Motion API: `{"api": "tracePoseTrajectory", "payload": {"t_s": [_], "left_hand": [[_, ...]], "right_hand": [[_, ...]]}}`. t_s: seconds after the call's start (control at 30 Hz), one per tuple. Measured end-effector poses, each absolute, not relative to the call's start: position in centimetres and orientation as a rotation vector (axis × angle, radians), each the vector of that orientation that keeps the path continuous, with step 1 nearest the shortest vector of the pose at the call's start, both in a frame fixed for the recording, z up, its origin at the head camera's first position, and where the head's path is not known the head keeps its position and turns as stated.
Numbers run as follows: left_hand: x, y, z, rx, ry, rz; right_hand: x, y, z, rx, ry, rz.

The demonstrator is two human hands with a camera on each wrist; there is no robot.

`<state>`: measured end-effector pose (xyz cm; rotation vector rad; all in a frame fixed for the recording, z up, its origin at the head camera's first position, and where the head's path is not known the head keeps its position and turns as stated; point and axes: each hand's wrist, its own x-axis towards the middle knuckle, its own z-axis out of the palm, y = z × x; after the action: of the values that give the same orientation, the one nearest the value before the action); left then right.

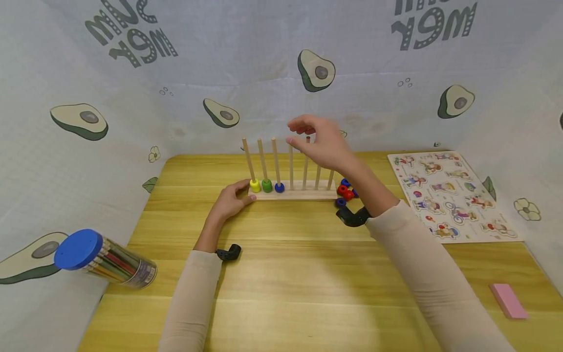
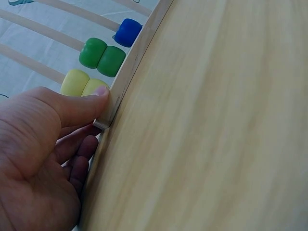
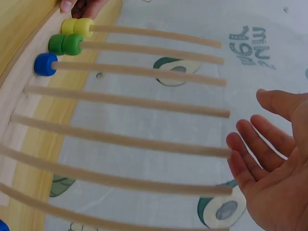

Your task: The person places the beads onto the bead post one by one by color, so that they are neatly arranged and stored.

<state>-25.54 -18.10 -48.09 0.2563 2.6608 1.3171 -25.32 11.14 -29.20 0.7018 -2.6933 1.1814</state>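
Observation:
A wooden peg stand [image 1: 299,194] with a row of upright rods stands on the table. Two yellow beads [image 3: 77,27], two green beads [image 3: 65,44] and one blue bead [image 3: 45,64] sit at the bottom of its first three rods from the left. My left hand [image 1: 229,201] holds the left end of the base, thumb [image 2: 84,107] on its front edge beside the yellow beads. Above the rod tops hovers my right hand [image 1: 324,143], fingers loosely bent and apart from the thumb. Nothing shows between them in the right wrist view.
Loose red and blue beads [image 1: 348,195] lie at the stand's right end. A picture board [image 1: 457,200] is at the back right, a pink block [image 1: 508,301] at the front right. A blue-lidded jar of pencils [image 1: 116,261] is on the left. A patterned cloth [image 1: 264,68] hangs behind.

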Motion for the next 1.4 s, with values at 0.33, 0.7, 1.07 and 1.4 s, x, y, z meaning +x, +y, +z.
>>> {"api": "tracePoseTrajectory", "payload": {"t_s": [0.33,0.7,1.07,1.4], "left_hand": [[-25.5,-18.2,-48.0,0.253,2.66,1.304],[-25.6,-18.3,-48.1,0.248,2.659,1.333],[-25.5,-18.3,-48.2,0.252,2.665,1.325],[-25.4,-17.9,-48.0,0.261,2.658,1.332]], "right_hand": [[-23.3,16.5,-29.6,0.547,-2.607,1.211],[-22.2,22.1,-32.4,0.343,-2.633,1.258],[-23.8,25.3,-37.6,0.257,-2.777,1.215],[-24.7,26.1,-40.6,0.232,-2.883,1.253]]}}
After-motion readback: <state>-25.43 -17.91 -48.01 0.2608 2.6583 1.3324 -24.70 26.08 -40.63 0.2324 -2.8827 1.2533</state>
